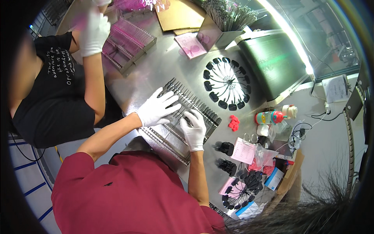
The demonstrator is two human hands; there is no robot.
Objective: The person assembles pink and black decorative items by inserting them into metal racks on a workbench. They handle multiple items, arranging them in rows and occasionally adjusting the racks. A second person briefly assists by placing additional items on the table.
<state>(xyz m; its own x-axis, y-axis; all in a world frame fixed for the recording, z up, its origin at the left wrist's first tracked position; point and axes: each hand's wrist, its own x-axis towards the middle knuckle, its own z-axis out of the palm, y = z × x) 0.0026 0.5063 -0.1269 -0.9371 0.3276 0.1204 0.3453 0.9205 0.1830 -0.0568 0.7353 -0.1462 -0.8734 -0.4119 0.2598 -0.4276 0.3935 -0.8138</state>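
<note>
A long metal rack (167, 144) lies slantwise on the steel table, with a row of thin dark pieces (202, 111) standing close together along its far side. My left hand (157, 110), in a white glove, rests over the rack's left part with its fingers spread. On the right, my gloved right hand (194, 132) is bent over the same rack, its thumb and fingers curled toward each other. Something small and dark shows between them, too small to name. Both hands are close together, with the rack beneath.
A co-worker in black (62, 93) with white gloves stands at the left, beside a second metal rack (130, 43). Black-tipped pieces form a ring (230, 84) on the table. Red bits (233, 123), a bottle (269, 117), a pink paper (244, 151) and a dark green bin (270, 62) are rightward.
</note>
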